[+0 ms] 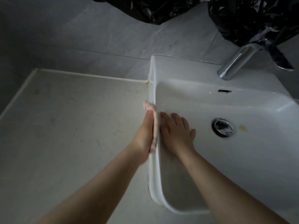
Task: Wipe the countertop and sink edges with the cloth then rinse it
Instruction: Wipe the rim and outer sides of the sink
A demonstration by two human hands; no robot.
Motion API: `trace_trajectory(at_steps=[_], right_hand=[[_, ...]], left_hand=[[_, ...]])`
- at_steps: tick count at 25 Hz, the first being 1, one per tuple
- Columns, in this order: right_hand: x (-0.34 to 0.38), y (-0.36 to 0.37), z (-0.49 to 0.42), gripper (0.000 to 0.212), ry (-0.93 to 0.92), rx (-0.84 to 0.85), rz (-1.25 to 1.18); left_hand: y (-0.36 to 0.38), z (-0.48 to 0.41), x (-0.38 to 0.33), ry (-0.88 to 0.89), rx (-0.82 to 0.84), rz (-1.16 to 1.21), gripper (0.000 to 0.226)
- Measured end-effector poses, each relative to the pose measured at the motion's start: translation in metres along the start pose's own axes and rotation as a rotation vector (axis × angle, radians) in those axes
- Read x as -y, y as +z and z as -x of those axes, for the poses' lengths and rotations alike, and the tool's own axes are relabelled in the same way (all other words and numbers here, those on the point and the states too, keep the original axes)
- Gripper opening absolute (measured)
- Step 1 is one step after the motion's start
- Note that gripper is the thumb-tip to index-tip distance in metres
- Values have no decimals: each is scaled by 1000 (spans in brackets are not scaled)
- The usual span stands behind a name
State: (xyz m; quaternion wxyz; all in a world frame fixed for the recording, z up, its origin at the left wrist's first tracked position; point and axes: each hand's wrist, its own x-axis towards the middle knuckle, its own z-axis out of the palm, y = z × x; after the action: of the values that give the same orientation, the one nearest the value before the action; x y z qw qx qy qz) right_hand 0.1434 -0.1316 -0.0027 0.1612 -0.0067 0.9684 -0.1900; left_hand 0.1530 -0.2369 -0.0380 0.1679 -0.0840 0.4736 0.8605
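Presses pink cloth [148, 106] with flat left hand [144, 133] against outer left wall of white sink [186, 70], centre of frame; fingers stretched out, edge-on, slightly blurred. Cloth tip poking out beyond fingertips, beside the rim. Rests right hand [177, 133] inside the basin, palm down on inner left wall, fingers straight and spread, holding nothing. Right of that: chrome drain plug [223, 126], yellowish stain [243, 128] just beside it. Chrome faucet [234, 62] upper right. Pale countertop [72, 118] filling left half, butting against the sink wall. Black plastic bags [252, 18] along top edge.
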Motion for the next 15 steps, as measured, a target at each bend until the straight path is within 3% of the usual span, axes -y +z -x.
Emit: trace_trajectory(at_steps=[2,3,8,11,12,15], right_hand=[[0,1,2,48,0,-12,-1],[0,1,2,48,0,-17,-2],[0,3,2,48,4,-17,0],[1,4,1,47,4,-30,-7],[1,4,0,47,5,-33,-11],[1,3,2,48,5,-24,-15]], left_hand=[[2,-24,-26,-18,-88,5,77],[2,-29,-38,-10,-45,10,68],[-10,-10,-10,-86,-86,-250,80],[-14,3,7,-41,-216,-316,48],[-14,-4,-2,-20,-281,-419,41],[-15,-45,-28,-46,-438,-849,48]])
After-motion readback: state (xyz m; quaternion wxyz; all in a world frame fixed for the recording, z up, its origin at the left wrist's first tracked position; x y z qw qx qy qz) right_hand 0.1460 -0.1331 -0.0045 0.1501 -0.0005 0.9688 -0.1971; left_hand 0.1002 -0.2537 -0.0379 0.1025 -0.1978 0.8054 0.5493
